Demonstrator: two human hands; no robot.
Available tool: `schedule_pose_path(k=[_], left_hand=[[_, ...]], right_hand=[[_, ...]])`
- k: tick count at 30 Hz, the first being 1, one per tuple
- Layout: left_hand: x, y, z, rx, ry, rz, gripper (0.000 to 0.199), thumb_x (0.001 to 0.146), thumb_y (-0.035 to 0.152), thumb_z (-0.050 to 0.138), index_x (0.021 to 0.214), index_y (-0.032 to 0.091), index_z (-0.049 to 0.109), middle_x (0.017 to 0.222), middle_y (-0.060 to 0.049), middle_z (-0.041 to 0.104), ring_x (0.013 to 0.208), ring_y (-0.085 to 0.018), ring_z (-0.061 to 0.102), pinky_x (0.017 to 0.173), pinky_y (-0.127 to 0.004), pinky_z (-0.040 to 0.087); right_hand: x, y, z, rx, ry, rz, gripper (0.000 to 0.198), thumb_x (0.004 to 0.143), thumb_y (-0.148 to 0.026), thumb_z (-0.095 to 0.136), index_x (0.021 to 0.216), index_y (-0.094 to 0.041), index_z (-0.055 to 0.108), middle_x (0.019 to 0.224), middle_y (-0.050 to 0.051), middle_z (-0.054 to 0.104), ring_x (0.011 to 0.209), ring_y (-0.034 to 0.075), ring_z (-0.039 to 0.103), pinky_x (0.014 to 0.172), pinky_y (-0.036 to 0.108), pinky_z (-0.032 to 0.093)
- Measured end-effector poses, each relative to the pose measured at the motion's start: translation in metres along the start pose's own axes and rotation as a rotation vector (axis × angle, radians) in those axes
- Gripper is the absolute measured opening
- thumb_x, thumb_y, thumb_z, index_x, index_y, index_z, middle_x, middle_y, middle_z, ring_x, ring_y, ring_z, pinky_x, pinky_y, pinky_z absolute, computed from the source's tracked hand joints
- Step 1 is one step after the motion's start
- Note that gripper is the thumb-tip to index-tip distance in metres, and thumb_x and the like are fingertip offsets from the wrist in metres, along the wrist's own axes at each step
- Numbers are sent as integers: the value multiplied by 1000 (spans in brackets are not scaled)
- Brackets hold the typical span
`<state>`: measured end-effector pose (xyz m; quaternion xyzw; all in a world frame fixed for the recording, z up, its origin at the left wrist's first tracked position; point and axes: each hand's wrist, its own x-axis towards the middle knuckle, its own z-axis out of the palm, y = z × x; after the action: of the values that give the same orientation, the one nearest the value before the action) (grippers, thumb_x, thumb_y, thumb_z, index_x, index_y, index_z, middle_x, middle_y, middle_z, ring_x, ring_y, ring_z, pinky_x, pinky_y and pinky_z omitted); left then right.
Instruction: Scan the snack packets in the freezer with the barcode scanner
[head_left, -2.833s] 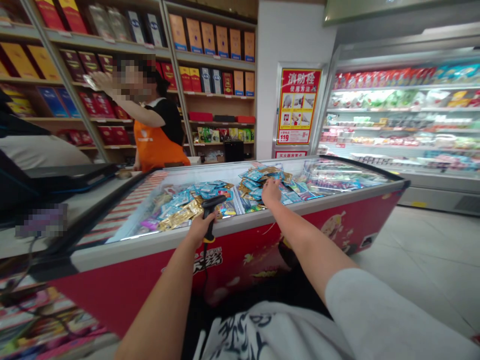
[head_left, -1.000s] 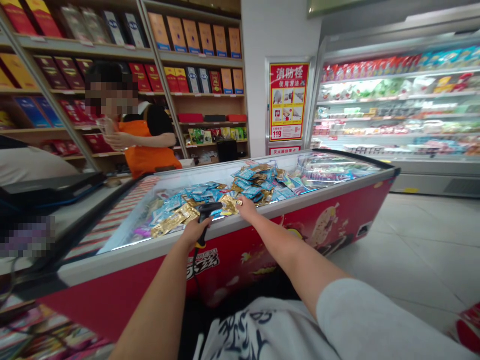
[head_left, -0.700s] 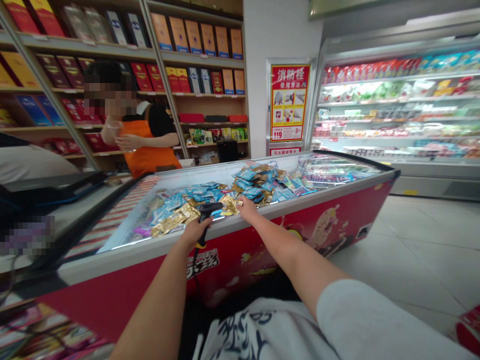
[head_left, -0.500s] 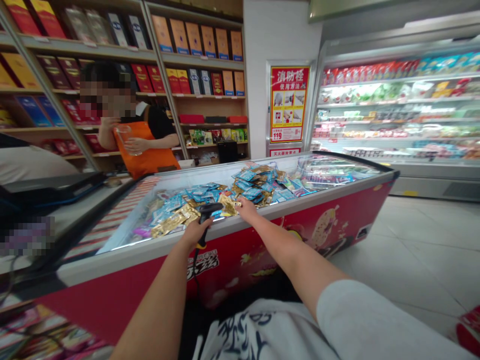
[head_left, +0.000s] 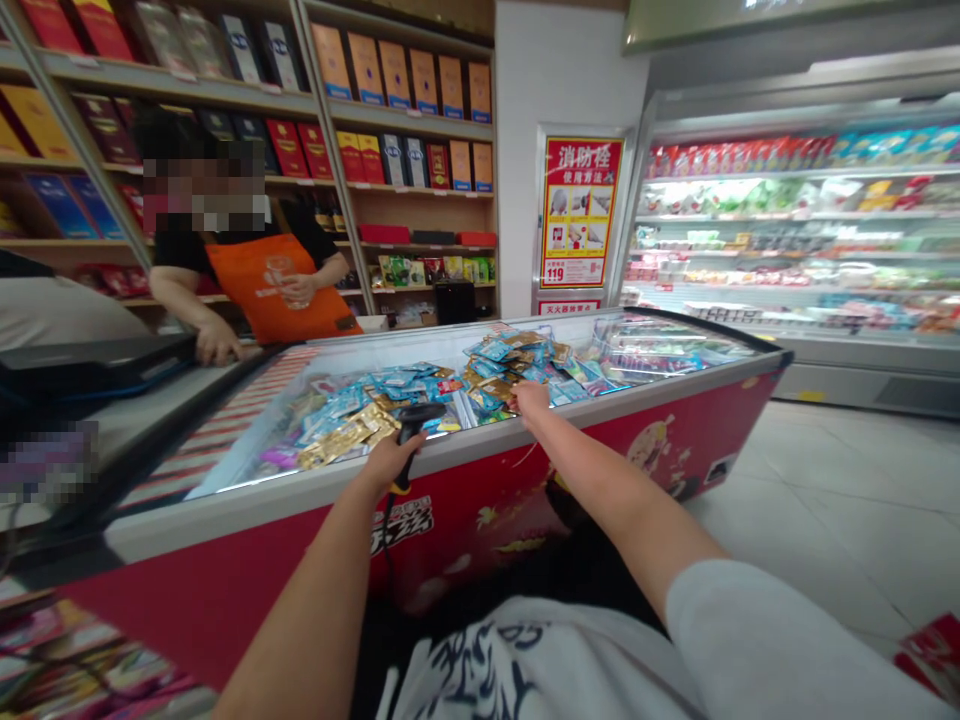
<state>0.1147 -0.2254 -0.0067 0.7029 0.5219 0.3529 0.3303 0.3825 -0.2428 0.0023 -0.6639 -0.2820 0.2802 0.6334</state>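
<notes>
black plastic scanner point(head_left: 409, 432) sits in the grip of the left hand point(head_left: 391, 462) at eleven o'clock, above the near rim of the freezer point(head_left: 465, 445). the right hand point(head_left: 531, 402), toward one o'clock, meets a pile of blue and gold packets point(head_left: 495, 352); whether its grip has one, i cannot tell. stacked loosely, the pile could slide if nudged; the hanging cable point(head_left: 387, 530) could snag and tug the scanner. unlike the earlier frame, the right hand has shifted toward three o'clock and no gold packet faces the scanner's nose.
</notes>
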Motion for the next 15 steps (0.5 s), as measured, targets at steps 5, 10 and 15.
schedule_pose_path(k=[5, 10, 15], left_hand=[[1, -1, 0, -9, 7, -5, 37, 61, 55, 61, 63, 18, 62, 55, -2, 58, 54, -19, 53, 50, -29, 39], [4, -6, 0, 18, -11, 9, 40, 63, 58, 59, 66, 18, 63, 58, -3, 60, 57, -19, 54, 53, -28, 39], [6, -9, 1, 16, -32, 24, 43, 64, 60, 57, 67, 18, 62, 60, -3, 61, 57, -18, 53, 54, -29, 39]], right_hand=[[2, 0, -17, 9, -62, 24, 7, 72, -9, 54, 75, -14, 56, 51, 0, 54, 48, 13, 57, 50, 23, 48], [-2, 3, -9, -22, -114, -17, 12, 69, -9, 59, 78, -15, 55, 53, -2, 56, 48, 12, 56, 48, 22, 47], [9, 4, -2, -143, -25, -87, 19, 73, -8, 52, 91, -13, 56, 61, 2, 59, 50, 14, 58, 51, 25, 49]])
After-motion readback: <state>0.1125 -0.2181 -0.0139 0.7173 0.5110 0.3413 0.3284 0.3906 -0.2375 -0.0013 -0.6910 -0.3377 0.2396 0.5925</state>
